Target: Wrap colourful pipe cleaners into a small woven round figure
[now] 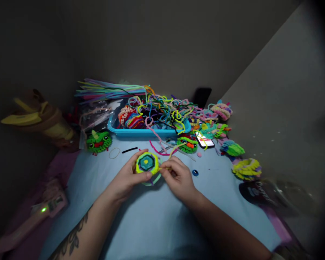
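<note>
My left hand [131, 175] grips a round piece wound from pipe cleaners [145, 162], with a yellow-green rim and rings of teal, black and purple around a yellow centre. Its thumb lies on the front face and the fingers go behind. Close beside the rim on the right, my right hand [178, 177] pinches a pale yellow pipe cleaner [176, 147], whose free end rises past the knuckles. A light green strand and a purple tip stick out below the round piece. Both hands are just above the pale blue cloth.
Behind the hands stands a blue tray [148, 133] heaped with tangled pipe cleaners. Green fuzzy figures [103, 144] flank it. A lit phone [206, 141] lies at the right, near more fuzzy pieces [246, 169]. A black strip [129, 150] and a dark blue disc [195, 173] rest on the cloth.
</note>
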The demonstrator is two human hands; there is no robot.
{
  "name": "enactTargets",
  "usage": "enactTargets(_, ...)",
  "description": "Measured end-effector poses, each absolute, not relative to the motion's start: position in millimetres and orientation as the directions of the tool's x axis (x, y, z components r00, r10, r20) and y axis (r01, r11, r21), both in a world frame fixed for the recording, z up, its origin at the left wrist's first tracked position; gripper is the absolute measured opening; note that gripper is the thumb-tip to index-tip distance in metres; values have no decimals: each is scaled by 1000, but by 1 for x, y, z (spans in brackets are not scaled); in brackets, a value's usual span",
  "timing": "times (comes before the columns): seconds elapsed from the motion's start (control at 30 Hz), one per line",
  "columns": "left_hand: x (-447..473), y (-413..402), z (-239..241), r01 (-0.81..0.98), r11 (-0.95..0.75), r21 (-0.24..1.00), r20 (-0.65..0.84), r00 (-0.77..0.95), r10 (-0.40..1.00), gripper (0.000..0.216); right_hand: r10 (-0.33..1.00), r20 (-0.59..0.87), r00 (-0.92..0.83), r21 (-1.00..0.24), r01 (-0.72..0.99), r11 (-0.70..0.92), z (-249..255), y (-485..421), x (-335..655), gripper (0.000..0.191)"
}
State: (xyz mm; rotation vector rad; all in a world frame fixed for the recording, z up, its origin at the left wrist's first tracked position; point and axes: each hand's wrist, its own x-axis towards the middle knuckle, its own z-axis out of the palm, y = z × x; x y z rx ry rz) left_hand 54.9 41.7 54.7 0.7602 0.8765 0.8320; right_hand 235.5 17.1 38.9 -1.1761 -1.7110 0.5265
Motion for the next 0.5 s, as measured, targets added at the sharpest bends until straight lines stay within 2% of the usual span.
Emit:
enactTargets(0.1,55,43,53,-291,467,835,-351,373,859,80,881,453,-138,-767,443,464,40,16,233,11)
enactTargets(0.2,57,45,45,-215,370,904,-307,277,911,71,890,438,-128,-779,441,447,38,15,230,12)
enactTargets(0.3,60,46,36,0,180,984,-180,86,980,66,898,436,-56,-779,477,407,34,17,230,11)
enactTargets(0.37,61,45,32,156,70,985,-71,3,997,64,885,466,-27,-751,517,411,31,18,231,11)
enactTargets(0.43,61,43,31,200,31,979,-40,38,998,63,858,512,-40,-703,554,445,30,19,232,10)
enactTargets(0.5,62,42,33,137,71,988,-88,122,989,65,830,551,-85,-657,570,494,29,19,232,9)
